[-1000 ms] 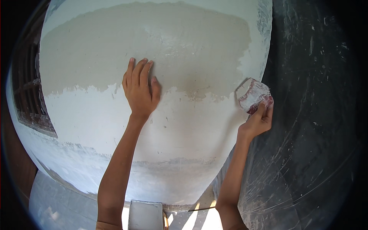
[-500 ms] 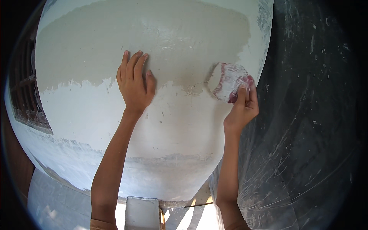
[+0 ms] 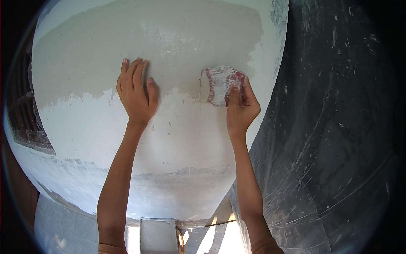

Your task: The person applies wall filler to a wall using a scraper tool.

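A pale wall [image 3: 186,144] fills most of the view, with a damp, greyish coat of putty [image 3: 169,42] over its upper part and a ragged lower border. My left hand [image 3: 136,95] rests against the wall at that border, fingers stretched and apart, holding nothing. To its right, my right hand [image 3: 243,103] grips a red putty spreader [image 3: 220,84] smeared with white. The thumb lies on the spreader's near face; the other fingers are mostly hidden behind it. Its left edge is at or very close to the wall; actual contact I cannot tell.
Dark, splattered plastic sheeting [image 3: 334,118] hangs beyond the wall's right edge. A dark barred window [image 3: 23,101] is set in at the far left. Below, a grey rectangular board or lid [image 3: 157,237] stands near the wall's foot, beside sunlit patches.
My right hand has moved left with the spreader, away from the wall's right edge. The left hand keeps its place on the wall, while the whole view has shifted slightly.
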The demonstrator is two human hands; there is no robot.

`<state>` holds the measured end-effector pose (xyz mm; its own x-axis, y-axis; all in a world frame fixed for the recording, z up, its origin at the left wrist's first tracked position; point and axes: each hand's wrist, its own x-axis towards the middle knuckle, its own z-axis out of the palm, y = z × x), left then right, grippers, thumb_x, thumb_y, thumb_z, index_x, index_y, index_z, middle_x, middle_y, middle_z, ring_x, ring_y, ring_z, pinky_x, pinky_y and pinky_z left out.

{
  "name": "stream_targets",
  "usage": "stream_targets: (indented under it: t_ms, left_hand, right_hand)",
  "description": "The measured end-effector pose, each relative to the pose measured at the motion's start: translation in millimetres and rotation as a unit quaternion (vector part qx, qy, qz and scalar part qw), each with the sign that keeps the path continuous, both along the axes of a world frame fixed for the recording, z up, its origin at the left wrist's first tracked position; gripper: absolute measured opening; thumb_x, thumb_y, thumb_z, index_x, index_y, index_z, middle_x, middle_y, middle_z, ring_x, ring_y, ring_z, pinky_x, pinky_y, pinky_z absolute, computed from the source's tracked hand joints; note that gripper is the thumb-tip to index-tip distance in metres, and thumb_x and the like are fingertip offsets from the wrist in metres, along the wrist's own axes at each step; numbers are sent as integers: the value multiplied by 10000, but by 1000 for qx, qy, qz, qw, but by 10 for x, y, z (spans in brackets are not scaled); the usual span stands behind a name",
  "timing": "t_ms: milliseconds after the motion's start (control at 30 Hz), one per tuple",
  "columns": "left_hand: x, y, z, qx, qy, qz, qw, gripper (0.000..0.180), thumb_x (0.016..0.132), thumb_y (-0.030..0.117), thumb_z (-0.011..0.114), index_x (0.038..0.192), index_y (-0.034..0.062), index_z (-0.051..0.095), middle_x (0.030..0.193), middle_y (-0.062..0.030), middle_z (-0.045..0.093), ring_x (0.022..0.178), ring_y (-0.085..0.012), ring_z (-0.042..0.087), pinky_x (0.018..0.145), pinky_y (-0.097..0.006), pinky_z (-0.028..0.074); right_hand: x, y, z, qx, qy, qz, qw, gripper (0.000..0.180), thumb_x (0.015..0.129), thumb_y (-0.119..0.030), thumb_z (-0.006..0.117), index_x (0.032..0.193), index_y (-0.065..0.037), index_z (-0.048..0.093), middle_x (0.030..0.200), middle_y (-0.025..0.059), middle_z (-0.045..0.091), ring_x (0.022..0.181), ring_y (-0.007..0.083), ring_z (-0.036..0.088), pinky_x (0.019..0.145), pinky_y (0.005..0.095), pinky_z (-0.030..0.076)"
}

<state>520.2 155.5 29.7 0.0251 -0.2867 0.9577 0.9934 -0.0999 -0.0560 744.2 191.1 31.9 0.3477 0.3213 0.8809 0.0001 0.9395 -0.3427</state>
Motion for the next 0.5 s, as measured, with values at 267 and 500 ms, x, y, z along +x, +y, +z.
stream_targets:
  t_ms: [267,500]
  left_hand:
    - [7,5,9,-14,6,-4,1000,396,919,141,465,1297,31,512,1340,-109,527,1363,-354,370,1065,-450,266]
    - [-17,49,-3,-5,4,-2,1000,387,922,138,461,1288,25,514,1343,-112,525,1363,-359,365,1064,-458,268]
  right_hand:
    - [165,-13,122,21,31,96,995,410,922,-2,587,1316,82,515,1141,104,646,932,93,605,804,206,480]
    - [470,33,165,18,188,28,982,335,925,36,528,1253,96,556,1124,158,661,937,151,646,829,274,519]
